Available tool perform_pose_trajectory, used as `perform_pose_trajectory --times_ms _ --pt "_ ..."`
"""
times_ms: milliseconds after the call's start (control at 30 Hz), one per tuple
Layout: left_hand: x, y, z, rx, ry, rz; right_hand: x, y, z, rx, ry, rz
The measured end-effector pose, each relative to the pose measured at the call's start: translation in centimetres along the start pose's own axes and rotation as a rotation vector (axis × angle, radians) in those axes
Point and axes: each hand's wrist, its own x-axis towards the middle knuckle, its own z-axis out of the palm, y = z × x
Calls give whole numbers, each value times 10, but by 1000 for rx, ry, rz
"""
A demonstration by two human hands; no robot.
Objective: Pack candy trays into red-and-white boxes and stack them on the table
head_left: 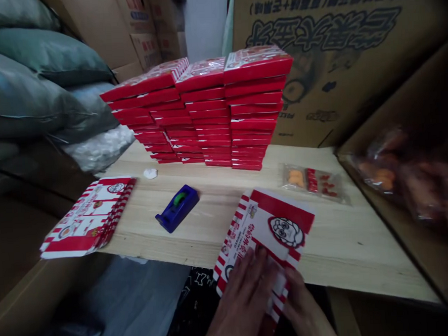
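Flat red-and-white striped paperboard carton blank (275,235) lies on the front edge of the work surface, its near end projecting past that edge. Left-hand fingers (258,265) are slightly apart and pressed flat on the blank, not clamped. Right-hand fingers (292,280) lie close together along its right side, also unclamped. The left hand (243,303) and right hand (304,305) stand just apart on the blank.

Pale wooden board (362,266) offers open room on both sides of the blank. A blue tape dispenser with a green core (177,208) sits to the left, well apart from the hands. A clear sealed packet of orange snacks (313,183) lies ahead and right, just beyond the blank's far corner. A stack of flat printed blanks (87,218) overhangs the board's left edge. Tall columns of red boxes (229,113) stand at the rear, slightly leaning.
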Motion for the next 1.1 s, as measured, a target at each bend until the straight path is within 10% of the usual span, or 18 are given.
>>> perform_pose_trajectory --times_ms 167,367,633,767,867,1100 --pt "14 0 -5 36 -96 -80 10 -12 -7 516 158 358" --pt "15 -8 -12 -67 36 -200 14 -17 -9 524 141 462" --pt "34 30 -39 -423 344 -377 -9 -34 35 58 -65 162" --pt "35 22 -66 -872 565 -589 10 -46 -3 127 56 77" --pt "33 -1 -61 -1025 491 -626 17 -34 -29 275 -131 252" --pt "28 -34 -16 151 370 -255 -1 17 -8 395 -204 537"
